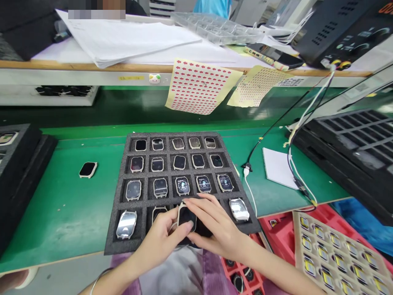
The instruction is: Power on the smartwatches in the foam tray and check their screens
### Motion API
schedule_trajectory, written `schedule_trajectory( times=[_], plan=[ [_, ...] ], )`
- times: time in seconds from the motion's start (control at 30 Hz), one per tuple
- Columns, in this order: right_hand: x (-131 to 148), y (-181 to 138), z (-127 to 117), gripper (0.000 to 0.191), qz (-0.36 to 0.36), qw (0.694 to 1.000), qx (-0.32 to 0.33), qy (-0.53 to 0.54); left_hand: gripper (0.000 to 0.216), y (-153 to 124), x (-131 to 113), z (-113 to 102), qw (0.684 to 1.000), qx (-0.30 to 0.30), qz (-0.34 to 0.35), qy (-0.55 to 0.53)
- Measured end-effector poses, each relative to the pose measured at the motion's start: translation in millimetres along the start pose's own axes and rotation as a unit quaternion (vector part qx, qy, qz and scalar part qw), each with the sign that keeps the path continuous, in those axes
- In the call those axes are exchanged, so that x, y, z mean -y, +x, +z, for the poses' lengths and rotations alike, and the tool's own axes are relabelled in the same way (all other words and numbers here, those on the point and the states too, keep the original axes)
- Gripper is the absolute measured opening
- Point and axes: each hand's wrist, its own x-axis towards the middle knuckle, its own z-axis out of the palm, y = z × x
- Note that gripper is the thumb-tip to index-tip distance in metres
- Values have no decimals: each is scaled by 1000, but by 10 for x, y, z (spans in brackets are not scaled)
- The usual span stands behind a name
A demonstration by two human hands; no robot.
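A smartwatch without a strap (186,218), light-framed with a dark screen, is held up over the front row of a black foam tray (115,223). My left hand (164,233) grips it from the left, the thumb across its lower face. From the right, my right hand (219,225) closes on it, fingers over the top edge and thumb at the lower side. Several similar watches sit in the tray's compartments; a few in the third row, such as one watch (182,186), have lit faces. The front-row compartments behind my hands are partly hidden.
A single watch (88,169) lies on the green bench (76,213) at left. Stacked foam trays stand at both sides, including the right stack (340,164). A white pad (279,168) and a cable (253,196) lie right. Watch parts fill a beige tray (299,246) lower right.
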Motion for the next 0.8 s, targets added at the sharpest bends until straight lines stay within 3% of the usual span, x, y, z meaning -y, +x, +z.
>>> schedule_trajectory(
  times=[0.23, 0.43, 0.63, 0.8],
  plan=[
    [-214, 130, -21, 56, -28, 998, 6, 63, 32, 98, -18, -32, 1000, -28, 11, 2],
    [-357, 203, -59, 56, 2, 996, 27, 84, 33, 242, -48, -52, 998, -55, 16, -1],
    [-344, 214, -86, 52, 13, 994, 35, 100, 32, 247, -16, -58, 999, -37, 22, 0],
    [-310, 201, -106, 51, 6, 998, 36, 49, 33, 224, -19, -59, 999, -23, 11, 18]
  ],
)
